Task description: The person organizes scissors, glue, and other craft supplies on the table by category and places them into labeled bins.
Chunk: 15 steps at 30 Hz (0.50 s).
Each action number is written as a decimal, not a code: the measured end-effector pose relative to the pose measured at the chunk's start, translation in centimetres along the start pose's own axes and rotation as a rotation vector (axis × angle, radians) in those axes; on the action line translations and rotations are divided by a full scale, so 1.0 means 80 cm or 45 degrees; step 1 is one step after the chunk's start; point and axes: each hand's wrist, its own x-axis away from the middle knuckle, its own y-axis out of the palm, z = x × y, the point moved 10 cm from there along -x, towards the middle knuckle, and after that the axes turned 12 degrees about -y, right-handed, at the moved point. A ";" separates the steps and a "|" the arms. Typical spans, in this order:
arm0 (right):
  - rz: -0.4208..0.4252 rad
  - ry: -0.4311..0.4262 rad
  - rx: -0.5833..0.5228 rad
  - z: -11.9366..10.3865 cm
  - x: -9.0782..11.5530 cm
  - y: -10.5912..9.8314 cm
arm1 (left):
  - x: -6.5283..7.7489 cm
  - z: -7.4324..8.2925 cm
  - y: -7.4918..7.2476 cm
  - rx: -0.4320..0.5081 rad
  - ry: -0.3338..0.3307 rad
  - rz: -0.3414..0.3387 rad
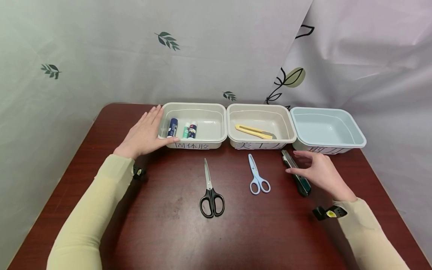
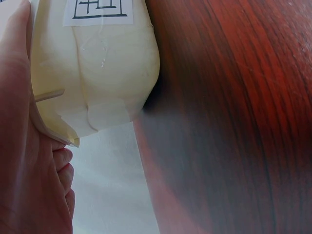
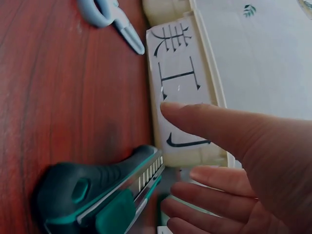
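My left hand (image 1: 144, 134) rests on the left corner of a cream bin (image 1: 212, 125), its fingers straight along the side and its thumb on the front rim. Inside that bin are three glue sticks: a big dark blue glue stick (image 1: 172, 128), a green-and-white glue stick (image 1: 186, 131) and a small dark blue glue stick (image 1: 192, 130). My right hand (image 1: 322, 170) is beside a dark green utility knife (image 1: 297, 175) on the table, thumb and fingers apart. In the right wrist view a gap shows between the hand and the utility knife (image 3: 100, 192).
The middle cream bin (image 1: 260, 117) holds a yellow utility knife (image 1: 253, 131). A light blue bin (image 1: 327, 127) stands to its right. Black-handled scissors (image 1: 212, 200) and light blue scissors (image 1: 257, 177) lie on the dark red table (image 1: 168, 232). Paper labels front the bins.
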 end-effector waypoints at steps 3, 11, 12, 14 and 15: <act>-0.028 0.035 0.004 0.007 0.003 0.004 | 0.000 0.001 -0.001 0.002 0.006 0.007; -0.068 0.051 0.046 0.014 0.008 0.011 | 0.000 0.001 0.000 0.003 0.007 0.007; -0.071 0.047 0.048 0.014 0.008 0.012 | 0.000 0.001 0.000 0.001 0.006 0.004; -0.074 0.040 0.059 0.013 0.008 0.012 | 0.001 0.000 0.000 -0.002 0.003 0.001; -0.074 0.039 0.062 0.014 0.008 0.013 | 0.001 0.000 0.000 -0.003 0.003 0.000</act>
